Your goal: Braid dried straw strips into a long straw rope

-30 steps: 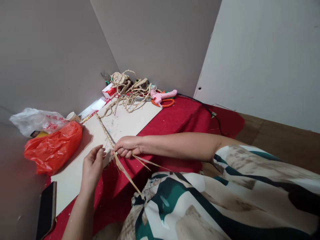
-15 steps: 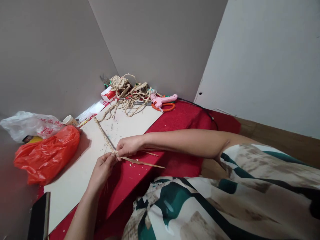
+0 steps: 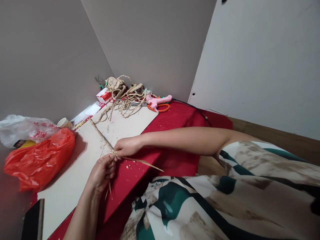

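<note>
A pale straw braid (image 3: 101, 134) runs from the heap at the back of the table down to my hands. Both hands meet at its near end, over the edge of the white board (image 3: 62, 186). My left hand (image 3: 102, 170) is closed, pinching the strands from below, with a few thin ends hanging under it. My right hand (image 3: 127, 146) is closed on the braid's end from above. A loose flat straw strand (image 3: 147, 163) sticks out to the right from between the hands. The fingertips partly hide the crossing point.
At the back lie a tangle of braided straw cord (image 3: 127, 103), a pink glue gun (image 3: 158, 100), orange-handled scissors (image 3: 162, 108) and a small box (image 3: 103, 96). To the left are a red plastic bag (image 3: 42, 160), a clear bag (image 3: 27, 128), a paper cup (image 3: 64, 123) and a dark flat object (image 3: 32, 221).
My left hand has turned, and thin strand ends now hang beneath it. One of the strands on the right no longer shows. The view has shifted slightly.
</note>
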The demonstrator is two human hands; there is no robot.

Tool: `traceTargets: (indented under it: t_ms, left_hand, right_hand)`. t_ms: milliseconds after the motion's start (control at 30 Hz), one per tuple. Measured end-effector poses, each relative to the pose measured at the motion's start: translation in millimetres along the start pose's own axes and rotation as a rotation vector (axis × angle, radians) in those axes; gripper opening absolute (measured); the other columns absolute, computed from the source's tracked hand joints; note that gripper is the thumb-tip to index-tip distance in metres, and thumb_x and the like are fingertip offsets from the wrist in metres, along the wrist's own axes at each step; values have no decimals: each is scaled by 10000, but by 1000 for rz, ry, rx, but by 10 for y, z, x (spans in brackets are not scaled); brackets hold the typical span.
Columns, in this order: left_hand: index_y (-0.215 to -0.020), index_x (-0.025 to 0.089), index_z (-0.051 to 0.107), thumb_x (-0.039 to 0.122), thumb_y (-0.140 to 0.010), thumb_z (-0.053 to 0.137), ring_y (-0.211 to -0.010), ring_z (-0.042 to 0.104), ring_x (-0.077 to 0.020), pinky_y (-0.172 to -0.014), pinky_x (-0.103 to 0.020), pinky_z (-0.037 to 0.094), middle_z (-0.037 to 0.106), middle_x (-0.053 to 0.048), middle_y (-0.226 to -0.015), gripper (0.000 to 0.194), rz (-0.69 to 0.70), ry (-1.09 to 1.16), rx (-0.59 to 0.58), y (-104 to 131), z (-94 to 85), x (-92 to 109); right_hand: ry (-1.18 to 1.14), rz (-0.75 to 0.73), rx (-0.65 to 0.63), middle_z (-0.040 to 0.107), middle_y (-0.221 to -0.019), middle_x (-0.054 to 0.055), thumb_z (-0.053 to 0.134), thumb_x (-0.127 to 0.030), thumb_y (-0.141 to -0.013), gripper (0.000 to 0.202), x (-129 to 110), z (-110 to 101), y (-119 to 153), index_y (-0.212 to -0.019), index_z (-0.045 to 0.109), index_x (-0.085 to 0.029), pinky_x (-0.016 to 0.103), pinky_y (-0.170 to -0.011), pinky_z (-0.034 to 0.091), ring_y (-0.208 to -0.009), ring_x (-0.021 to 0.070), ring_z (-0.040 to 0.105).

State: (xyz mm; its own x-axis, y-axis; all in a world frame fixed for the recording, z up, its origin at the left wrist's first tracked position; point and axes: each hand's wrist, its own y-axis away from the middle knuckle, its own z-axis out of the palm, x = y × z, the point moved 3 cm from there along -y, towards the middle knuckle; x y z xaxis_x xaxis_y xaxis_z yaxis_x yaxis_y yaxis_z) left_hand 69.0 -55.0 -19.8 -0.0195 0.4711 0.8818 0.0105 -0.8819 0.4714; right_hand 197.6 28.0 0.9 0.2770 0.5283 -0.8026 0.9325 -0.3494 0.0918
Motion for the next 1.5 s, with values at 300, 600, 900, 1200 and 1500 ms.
traceTargets:
  t_ms: [300, 600, 900, 1200, 1500]
  left_hand:
    - [-636, 187, 445, 265, -722, 536, -372, 107, -26, -341, -147, 80, 293, 93, -489, 147, -38, 1, 23, 38, 28, 1]
    - [-609, 192, 419, 406, -734, 657, -390, 70, -19, -331, -137, 87, 197, 125, -468, 344, -8, 26, 48, 10, 70, -37]
    - [-688, 140, 568, 395, -696, 726, -353, 143, -1, -331, -129, 115, 224, 126, -470, 300, 108, 52, 157, 63, 126, -2]
    - [-663, 151, 538, 364, -708, 711, -351, 151, -9, -326, -136, 131, 218, 125, -469, 278, 156, 117, 181, 41, 253, -50]
    - [-728, 137, 579, 356, -668, 771, -370, 126, 3, -339, -125, 132, 222, 134, -482, 298, 161, 143, 140, 95, 157, -15]
  right_hand:
    - [-9, -4, -56, 569, -600, -17, 456, -164, -826, 226, 70, 30, -40, -775, 661, -84, 187, -555, 346, -531, 63, 442]
    - [170, 13, -2, 658, -746, 52, 465, -138, -831, 264, -16, 19, -4, -876, 711, -54, 210, -621, 362, -649, 100, 513]
    - [460, 129, 118, 698, -997, 179, 386, -304, -897, 388, -251, -81, 377, -978, 699, -88, 290, -642, 395, -864, 242, 642]
    - [511, 143, 94, 689, -1033, 192, 375, -218, -885, 357, -281, 276, 513, -1069, 652, -88, 320, -652, 439, -882, 270, 656]
    - [380, 49, 351, 677, -831, 106, 425, -369, -933, 375, -387, -265, 549, -858, 676, -102, 260, -626, 335, -725, 147, 557]
